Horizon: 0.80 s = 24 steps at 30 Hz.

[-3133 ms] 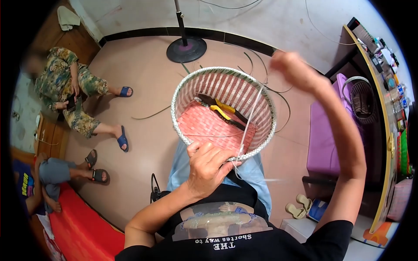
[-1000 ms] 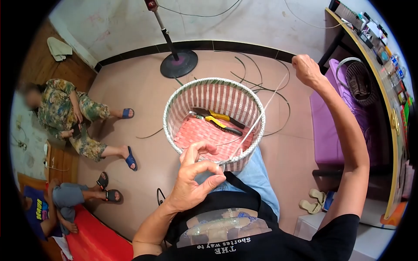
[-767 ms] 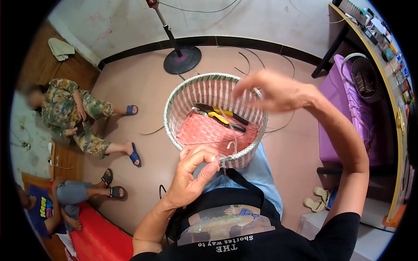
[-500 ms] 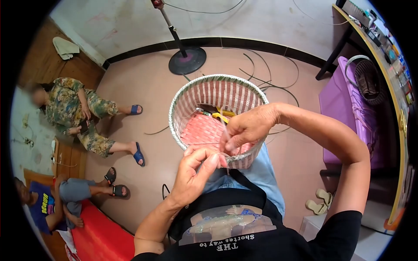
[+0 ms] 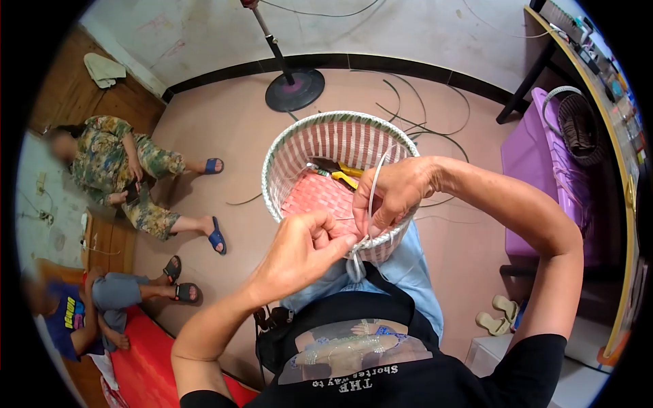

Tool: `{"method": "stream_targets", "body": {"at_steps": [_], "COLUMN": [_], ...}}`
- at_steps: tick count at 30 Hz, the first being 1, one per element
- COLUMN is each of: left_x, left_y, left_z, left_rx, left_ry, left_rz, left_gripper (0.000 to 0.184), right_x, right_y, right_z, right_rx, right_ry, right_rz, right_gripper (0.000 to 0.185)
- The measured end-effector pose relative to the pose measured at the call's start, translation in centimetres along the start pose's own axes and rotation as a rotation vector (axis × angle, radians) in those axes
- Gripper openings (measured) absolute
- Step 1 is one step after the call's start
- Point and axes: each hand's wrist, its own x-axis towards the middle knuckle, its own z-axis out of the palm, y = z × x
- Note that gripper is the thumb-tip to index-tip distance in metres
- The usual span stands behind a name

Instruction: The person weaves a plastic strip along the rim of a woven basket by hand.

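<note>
Round basket [image 5: 333,141], red-and-white striped wall, braided white rim, pink woven bottom; sits at the wearer's light-blue lap. Left hand [image 5: 296,250]: fingertips at near rim, thumb drawn in; grip hidden, cannot tell. Right hand [image 5: 401,189]: fingers bent inside near-right rim, one white strip [image 5: 371,197] looping across; cannot tell if pinched. Yellow-and-black tool [image 5: 344,179] inside, partly covered, count unclear. Two seated people on left. One purple box [image 5: 527,197] on right, one dark basket [image 5: 578,129] atop. One cluttered bench, far right. Tan floor [image 5: 204,115], white wall [image 5: 197,34].
</note>
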Motion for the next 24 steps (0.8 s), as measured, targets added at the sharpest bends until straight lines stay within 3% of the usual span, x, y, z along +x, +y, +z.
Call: {"method": "stream_targets", "body": {"at_steps": [4, 10, 11, 14, 17, 21, 24], "left_x": [0.8, 0.6, 0.3, -0.2, -1.0, -1.8, -1.9], "left_y": [0.4, 1.0, 1.9, 1.0, 1.3, 0.8, 0.0], "left_z": [-0.9, 0.4, 0.4, 1.1, 2.0, 3.1, 3.8], "left_rx": [0.087, 0.182, 0.260, 0.278, 0.353, 0.439, 0.482], "left_ry": [-0.135, -0.127, -0.143, -0.050, 0.037, 0.144, 0.240], "left_rz": [-0.036, 0.093, -0.009, 0.162, 0.185, 0.234, 0.311], "left_gripper": [0.024, 0.030, 0.029, 0.027, 0.024, 0.019, 0.017], "right_x": [0.3, 0.7, 0.7, 0.2, 1.4, 0.9, 1.2], "right_y": [0.1, 1.6, 1.7, 1.6, 3.0, 1.8, 1.4], "right_z": [0.4, 0.8, 1.0, 1.3, 1.2, 1.2, 0.9], "right_rx": [-0.085, -0.240, -0.244, -0.249, -0.205, -0.049, -0.181], "right_ry": [0.003, 0.100, 0.113, 0.137, 0.106, 0.096, 0.067], "right_rz": [-0.085, -0.357, -0.365, -0.385, -0.454, -0.307, -0.255], "right_gripper": [0.008, 0.005, 0.005, 0.006, 0.008, 0.012, 0.016]}}
